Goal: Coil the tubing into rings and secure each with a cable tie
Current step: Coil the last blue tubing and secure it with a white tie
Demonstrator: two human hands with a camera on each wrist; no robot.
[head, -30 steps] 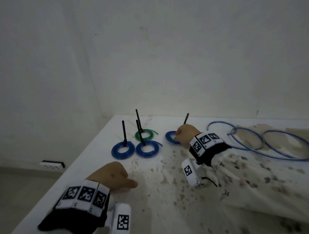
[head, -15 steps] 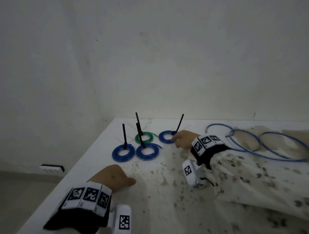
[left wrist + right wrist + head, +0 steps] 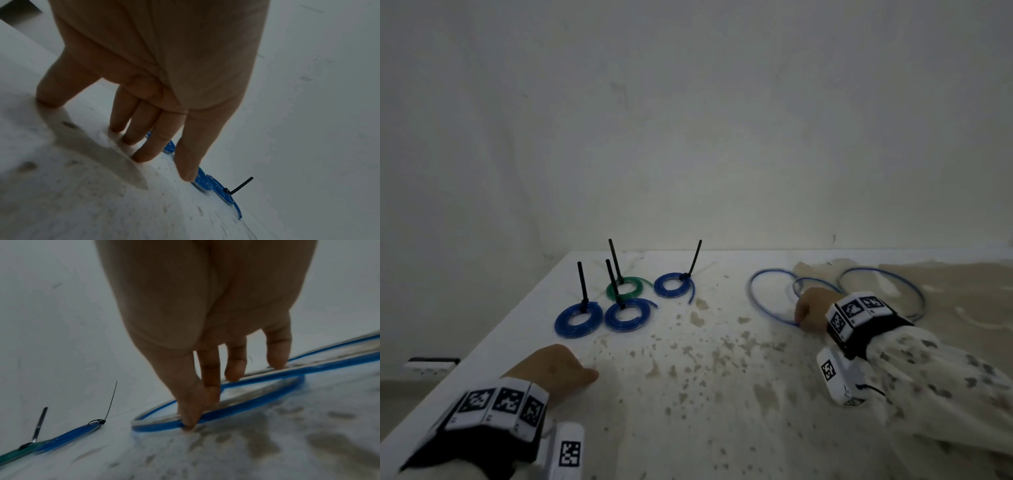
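Four tied rings lie at the table's far left: three blue rings (image 3: 578, 320) (image 3: 627, 315) (image 3: 674, 285) and a green ring (image 3: 624, 290), each with a black cable tie (image 3: 582, 287) sticking up. Loose blue tubing (image 3: 751, 289) lies in wide loops at the far right. My right hand (image 3: 806, 313) is down on its nearest loop. In the right wrist view, thumb and forefinger of the right hand (image 3: 188, 423) pinch the tubing (image 3: 236, 409) and the other fingertips touch it. My left hand (image 3: 551, 363) holds nothing. Its fingertips (image 3: 141, 157) rest on the table, short of the blue rings (image 3: 203, 180).
The white table (image 3: 688, 394) is stained with brown specks and a large brown patch on the right. Its left edge runs diagonally close beside my left wrist. A bare wall stands right behind the table. A wall socket (image 3: 431, 363) sits low at the left.
My right hand let go of the rightmost blue ring, left it flat with its tie upright, and moved right onto the loose tubing. The left hand stayed put.
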